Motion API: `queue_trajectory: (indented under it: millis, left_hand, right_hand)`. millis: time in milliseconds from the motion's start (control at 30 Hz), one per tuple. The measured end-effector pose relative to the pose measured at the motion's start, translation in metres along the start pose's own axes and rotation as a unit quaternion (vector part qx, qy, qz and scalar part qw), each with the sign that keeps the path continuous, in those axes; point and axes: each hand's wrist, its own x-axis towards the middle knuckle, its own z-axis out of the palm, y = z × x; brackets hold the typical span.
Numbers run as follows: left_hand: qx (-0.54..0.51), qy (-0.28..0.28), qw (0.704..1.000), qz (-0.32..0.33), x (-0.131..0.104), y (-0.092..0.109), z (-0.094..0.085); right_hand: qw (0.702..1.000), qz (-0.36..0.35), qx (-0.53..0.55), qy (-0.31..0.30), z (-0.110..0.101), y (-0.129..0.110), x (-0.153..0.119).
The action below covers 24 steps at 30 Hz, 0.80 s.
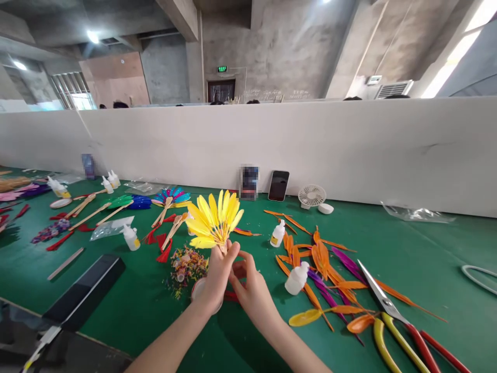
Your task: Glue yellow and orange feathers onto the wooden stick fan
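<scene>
Presently gripping yellow feather fan (214, 216) in left hand (218, 275); with right hand (251, 286) curled just below, unclear if holding anything. Could crush quills (222, 234) by pinching too hard.

Yellow fan (215, 218) in left grip (219, 270)

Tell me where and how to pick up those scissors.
Best take the scissors by the yellow and red handles, coming from the near side, probably with the right hand: the handles run toward you, while the pointed blades face away.
</scene>
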Motion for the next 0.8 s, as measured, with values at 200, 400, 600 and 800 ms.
queue_trajectory:
  millis: [200, 400, 600, 800]
  left_hand:
    - [0.011, -0.069, 0.997, 0.021, 0.002, -0.006, -0.003]
    - [-0.011, -0.093, 0.995, -0.02, 0.005, -0.006, -0.002]
    - [-0.011, -0.105, 0.994, -0.031, 0.005, 0.002, -0.002]
    - [-0.007, -0.089, 0.996, -0.026, 0.007, -0.001, -0.004]
  right_hand:
    - [0.991, 0.027, 0.129, 0.035, -0.008, -0.009, 0.01]
    - [0.946, 0.119, 0.3, 0.01, -0.015, -0.012, 0.014]
    - [0.917, 0.161, 0.365, -0.011, -0.01, -0.013, 0.011]
    - [0.912, 0.171, 0.373, -0.008, -0.009, -0.012, 0.009]
